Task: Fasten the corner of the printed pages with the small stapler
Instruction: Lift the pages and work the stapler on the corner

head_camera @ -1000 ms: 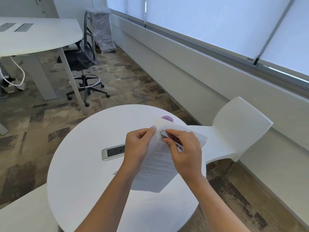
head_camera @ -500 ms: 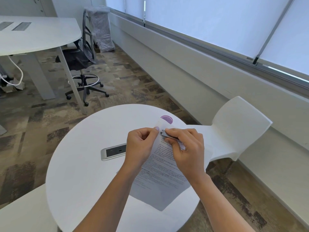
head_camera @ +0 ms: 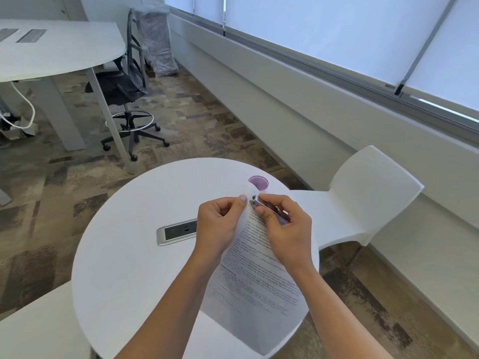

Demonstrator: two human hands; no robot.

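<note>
On the round white table (head_camera: 116,268), a silver recessed socket panel (head_camera: 177,232) is seen at the left. Just right of it, the far corner of the white printed paper pages (head_camera: 254,286) is pinched between thumb and forefinger of the left hand (head_camera: 220,224). The sheets appear raised off the table, slanting towards its near edge. The small silver metal stapler (head_camera: 269,210) is set on that corner and gripped by the right hand (head_camera: 287,234). The pages are judged light, limp and easily slid out of register, so they are best pinched close beside the stapler, which is judged rigid and best squeezed near its front.
</note>
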